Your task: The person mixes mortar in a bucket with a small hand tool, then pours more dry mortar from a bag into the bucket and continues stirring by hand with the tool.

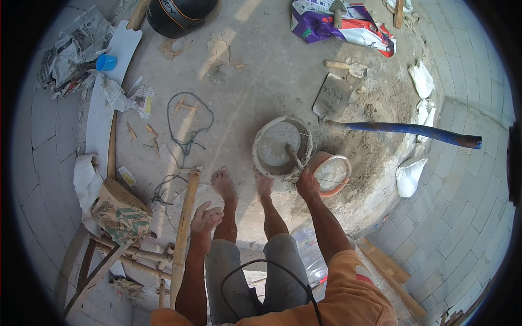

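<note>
My right hand (308, 184) is closed around the handle of a tool (294, 155) whose lower end is sunk in the grey wet mix inside a mortar-crusted bucket (261, 134). The tool's head is hidden. Beside that bucket, touching or nearly touching it, stands a smaller reddish bucket (348, 173) with pale, watery contents and a wire handle. My left hand (206, 218) holds nothing; its fingers are apart and slightly bent, just right of a bamboo pole (185, 228). Both my bare feet are on the concrete floor in front of the buckets.
A shovel (332, 95) with a blue handle lies right of the buckets, by a trowel (358, 70) and loose sand. Farther off are a cement-smeared plastic sack (346, 24) and a black helmet (179, 16). Rope (185, 142) lies left; a bamboo ladder and paper bag (122, 212) are lower left.
</note>
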Available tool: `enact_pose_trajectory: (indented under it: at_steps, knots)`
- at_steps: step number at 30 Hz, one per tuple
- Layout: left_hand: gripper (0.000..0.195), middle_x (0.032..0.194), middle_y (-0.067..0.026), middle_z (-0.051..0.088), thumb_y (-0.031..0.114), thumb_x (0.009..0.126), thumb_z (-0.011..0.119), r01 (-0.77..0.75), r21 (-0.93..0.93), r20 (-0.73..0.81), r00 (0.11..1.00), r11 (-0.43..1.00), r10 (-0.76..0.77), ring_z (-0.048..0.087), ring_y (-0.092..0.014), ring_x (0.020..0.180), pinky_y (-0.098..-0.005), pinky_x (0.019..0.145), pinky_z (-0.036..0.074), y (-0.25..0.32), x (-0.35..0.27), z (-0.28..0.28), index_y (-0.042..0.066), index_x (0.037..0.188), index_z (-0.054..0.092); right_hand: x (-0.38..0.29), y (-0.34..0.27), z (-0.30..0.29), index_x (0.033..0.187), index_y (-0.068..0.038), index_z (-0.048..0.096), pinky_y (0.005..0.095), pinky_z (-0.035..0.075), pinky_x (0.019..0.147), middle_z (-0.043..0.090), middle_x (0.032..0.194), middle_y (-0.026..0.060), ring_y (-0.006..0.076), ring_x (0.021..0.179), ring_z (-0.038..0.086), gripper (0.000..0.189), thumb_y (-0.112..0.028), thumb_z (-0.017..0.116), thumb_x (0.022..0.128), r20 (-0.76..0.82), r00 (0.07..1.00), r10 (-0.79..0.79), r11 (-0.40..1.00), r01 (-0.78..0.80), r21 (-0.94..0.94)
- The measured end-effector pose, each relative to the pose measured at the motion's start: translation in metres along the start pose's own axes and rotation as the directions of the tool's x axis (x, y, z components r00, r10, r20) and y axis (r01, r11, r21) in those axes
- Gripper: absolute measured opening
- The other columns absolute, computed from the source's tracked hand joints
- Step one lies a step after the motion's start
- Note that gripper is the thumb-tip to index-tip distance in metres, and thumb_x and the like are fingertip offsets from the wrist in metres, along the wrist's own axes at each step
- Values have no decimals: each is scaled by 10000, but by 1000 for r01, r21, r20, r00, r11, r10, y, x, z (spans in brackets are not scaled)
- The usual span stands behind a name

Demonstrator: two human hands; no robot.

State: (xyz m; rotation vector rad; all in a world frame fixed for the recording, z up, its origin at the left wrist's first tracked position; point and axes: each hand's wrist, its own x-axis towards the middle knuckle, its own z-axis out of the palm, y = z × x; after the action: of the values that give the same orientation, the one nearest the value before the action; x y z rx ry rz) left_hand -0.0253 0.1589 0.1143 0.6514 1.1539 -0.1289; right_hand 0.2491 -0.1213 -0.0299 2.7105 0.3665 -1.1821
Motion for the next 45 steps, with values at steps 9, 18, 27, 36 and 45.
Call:
enact_pose_trajectory:
  at_steps: [9,18,27,36,45]
  knots:
    - [709,1251,-206,593,293,892,679,59,222,-143,989,973,-27,590,-259,1145,-390,1006,455,47,-66,-52,-34,1440,370,-30,5,-19,1108,-19,589,549,513,898,651,1143,277,435,1099,634,278,-198,464,936,149,977,150,985,-161,68]
    - [709,1262,-221,587,294,891,686,144,394,-233,971,908,-53,593,-271,1156,-398,1015,459,102,-54,-45,-34,1440,381,-7,-5,20,1043,25,584,592,500,863,670,1016,298,500,992,642,234,-123,500,883,86,971,222,915,-238,327]
    - [667,1240,-212,602,205,895,673,199,545,-228,970,814,-85,583,-244,1153,-359,1024,439,192,23,40,-76,1425,380,13,7,49,1101,-1,559,567,509,857,690,1012,278,467,997,664,287,-233,595,935,355,894,275,834,-405,375]
    - [683,1283,-232,563,192,894,695,29,658,-39,999,752,-5,569,-268,1185,-373,1039,445,337,78,176,-79,1431,370,-31,-7,-60,1081,-4,575,554,503,833,632,1034,231,432,970,646,280,-227,633,922,188,892,411,827,-452,335]
    - [595,1253,-196,589,168,915,661,-90,748,168,984,657,-56,576,-246,1172,-375,1042,437,463,196,258,-51,1411,414,6,-55,-178,1150,20,578,543,499,758,606,995,249,468,879,611,271,-119,588,919,-228,811,538,706,-286,648]
